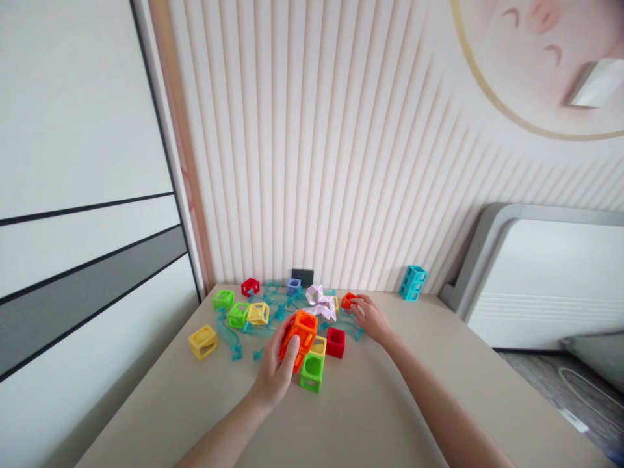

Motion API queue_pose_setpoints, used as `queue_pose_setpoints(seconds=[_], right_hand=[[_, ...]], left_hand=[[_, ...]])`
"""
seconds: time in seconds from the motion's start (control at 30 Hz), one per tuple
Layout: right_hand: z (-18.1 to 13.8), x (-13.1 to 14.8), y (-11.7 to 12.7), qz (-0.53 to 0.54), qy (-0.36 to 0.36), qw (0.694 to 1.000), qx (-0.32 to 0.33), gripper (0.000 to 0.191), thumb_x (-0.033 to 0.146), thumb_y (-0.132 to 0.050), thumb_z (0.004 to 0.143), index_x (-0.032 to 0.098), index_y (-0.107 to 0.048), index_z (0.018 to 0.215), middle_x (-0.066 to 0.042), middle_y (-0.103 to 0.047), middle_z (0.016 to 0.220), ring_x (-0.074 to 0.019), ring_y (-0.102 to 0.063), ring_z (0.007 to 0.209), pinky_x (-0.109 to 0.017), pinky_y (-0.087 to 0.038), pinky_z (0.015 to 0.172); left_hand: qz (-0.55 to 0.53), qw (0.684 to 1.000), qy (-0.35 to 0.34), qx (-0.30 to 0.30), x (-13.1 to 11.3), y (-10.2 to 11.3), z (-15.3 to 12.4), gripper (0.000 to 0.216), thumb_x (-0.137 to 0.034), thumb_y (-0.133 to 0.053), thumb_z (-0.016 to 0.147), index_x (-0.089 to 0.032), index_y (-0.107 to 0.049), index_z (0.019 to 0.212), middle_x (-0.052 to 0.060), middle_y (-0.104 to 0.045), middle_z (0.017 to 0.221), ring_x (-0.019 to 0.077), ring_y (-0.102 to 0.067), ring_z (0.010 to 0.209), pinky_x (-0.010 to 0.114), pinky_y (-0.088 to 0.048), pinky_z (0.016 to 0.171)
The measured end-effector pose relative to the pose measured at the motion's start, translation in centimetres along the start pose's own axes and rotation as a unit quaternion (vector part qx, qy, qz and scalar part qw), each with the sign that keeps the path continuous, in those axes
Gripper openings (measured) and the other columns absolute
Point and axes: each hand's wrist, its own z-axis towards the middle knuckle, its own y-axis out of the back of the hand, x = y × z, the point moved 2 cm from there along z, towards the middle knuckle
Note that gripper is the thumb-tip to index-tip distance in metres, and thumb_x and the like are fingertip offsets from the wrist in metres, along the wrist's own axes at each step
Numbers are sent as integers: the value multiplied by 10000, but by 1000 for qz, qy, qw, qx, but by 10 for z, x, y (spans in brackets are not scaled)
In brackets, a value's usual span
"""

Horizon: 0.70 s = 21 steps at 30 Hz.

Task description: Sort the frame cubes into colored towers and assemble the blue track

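Observation:
My left hand (275,370) is closed around orange hollow cube blocks (305,325), which look joined in a short stack and are held above the table. Farther back, my right hand (373,318) has its fingers closed on the right side of another orange cube block (348,301). Just beyond the held stack are a green cube block (312,372), a yellow cube block (319,345) partly hidden behind it, and a red cube block (335,342). A pale pink faceted piece (320,302) lies between the two hands.
Clear teal track pieces (229,335) lie scattered among green (223,299), yellow (203,342), red (250,286) and blue (293,286) cube blocks. A teal block stack (413,283) stands at the back right by the ribbed wall (302,162). A white cabinet (88,195) borders the left.

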Motion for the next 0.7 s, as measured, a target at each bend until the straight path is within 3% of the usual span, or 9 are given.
queue_pose_setpoints(seconds=[0.17, 0.4, 0.57, 0.7], right_hand=[[0, -8, 0, 47, -72, 994, -74, 225, 409, -612, 817, 209, -715, 824, -108, -716, 983, -273, -676, 905, -406, -496, 871], [-12, -2, 15, 181, -146, 950, -208, 645, 765, -393, 851, 169, -626, 925, -136, -712, 882, -261, -665, 786, -376, -533, 699], [-33, 39, 14, 289, -122, 920, -233, 613, 750, -392, 903, 181, -619, 934, -81, -698, 872, -218, -661, 767, -313, -539, 650], [-57, 87, 8, 328, -42, 925, -188, 422, 586, -511, 958, 189, -642, 904, -47, -682, 806, -193, -622, 742, -300, -512, 695]], left_hand=[[4, 1000, -12, -13, 2, 2, 1, 478, -477, -519, 977, -206, -592, 1364, 108, -672, 1330, 289, -597, 1278, 412, -482, 1083], [16, 1000, -21, -2, 1, 1, 1, 444, -462, -482, 997, -224, -594, 1355, 94, -673, 1332, 265, -613, 1259, 377, -505, 1057], [60, 997, -48, 14, 0, -1, -2, 439, -414, -512, 985, -194, -580, 1359, 111, -666, 1340, 267, -615, 1256, 383, -500, 1060], [120, 990, -67, 21, -2, -4, -4, 412, -383, -508, 982, -168, -591, 1323, 126, -686, 1290, 268, -649, 1195, 392, -517, 1026]])
